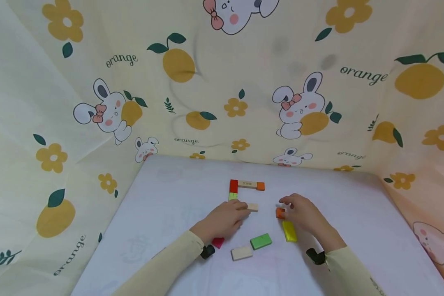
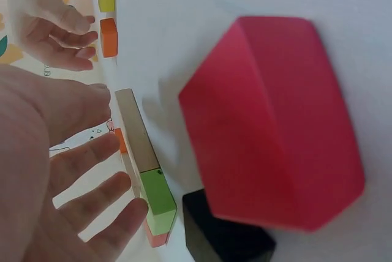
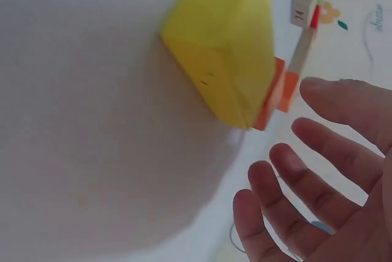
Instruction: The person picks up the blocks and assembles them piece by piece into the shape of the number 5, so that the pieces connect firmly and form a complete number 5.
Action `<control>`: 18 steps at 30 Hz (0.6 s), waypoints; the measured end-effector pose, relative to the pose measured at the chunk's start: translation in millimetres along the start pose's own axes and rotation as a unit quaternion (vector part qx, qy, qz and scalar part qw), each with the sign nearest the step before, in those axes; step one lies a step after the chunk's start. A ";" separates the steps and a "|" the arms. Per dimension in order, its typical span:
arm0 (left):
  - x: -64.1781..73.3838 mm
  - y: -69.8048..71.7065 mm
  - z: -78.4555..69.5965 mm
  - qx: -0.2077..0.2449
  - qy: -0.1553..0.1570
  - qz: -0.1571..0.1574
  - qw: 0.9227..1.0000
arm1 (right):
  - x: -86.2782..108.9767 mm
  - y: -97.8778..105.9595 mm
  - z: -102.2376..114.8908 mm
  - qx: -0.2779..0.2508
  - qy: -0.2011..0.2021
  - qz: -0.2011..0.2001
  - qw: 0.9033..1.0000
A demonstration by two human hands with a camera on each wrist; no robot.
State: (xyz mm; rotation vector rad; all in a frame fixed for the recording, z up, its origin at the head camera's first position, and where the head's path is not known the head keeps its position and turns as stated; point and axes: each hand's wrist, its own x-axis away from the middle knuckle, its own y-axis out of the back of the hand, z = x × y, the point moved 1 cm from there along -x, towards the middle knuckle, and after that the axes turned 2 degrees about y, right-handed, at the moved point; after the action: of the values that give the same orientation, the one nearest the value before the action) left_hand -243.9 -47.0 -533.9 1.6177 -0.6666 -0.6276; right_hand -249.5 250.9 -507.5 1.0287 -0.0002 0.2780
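My left hand hovers with spread fingers beside a plain wooden block and a light green block; its palm holds nothing in the left wrist view. A red block, a printed wooden block and an orange block continue that line at the back, forming a corner. My right hand, fingers loosely bent and apart, is next to a second orange block. This block sits at the far end of a yellow block. Nothing lies in the right palm.
A pinkish-red block lies below the left wrist, with a black block beside it. Nearer the front are a green block and a pale wooden block. Patterned cloth walls the white table at back and sides.
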 end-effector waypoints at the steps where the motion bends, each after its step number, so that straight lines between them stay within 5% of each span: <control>1: -0.2 -0.2 -0.3 -0.002 0.001 -0.001 1.000 | -0.2 -1.8 -0.9 -0.001 -0.002 0.003 1.000; 18: -6.0 -8.9 -7.8 -0.058 0.036 0.021 0.997 | -6.3 -15.7 -1.7 0.016 -0.007 0.020 1.000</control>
State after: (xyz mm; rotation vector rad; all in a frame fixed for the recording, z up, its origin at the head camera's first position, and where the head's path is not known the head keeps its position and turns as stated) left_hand -241.7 -36.4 -541.4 1.5073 -0.5982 -0.5644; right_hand -252.2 243.4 -522.5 1.0633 -0.0285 0.3084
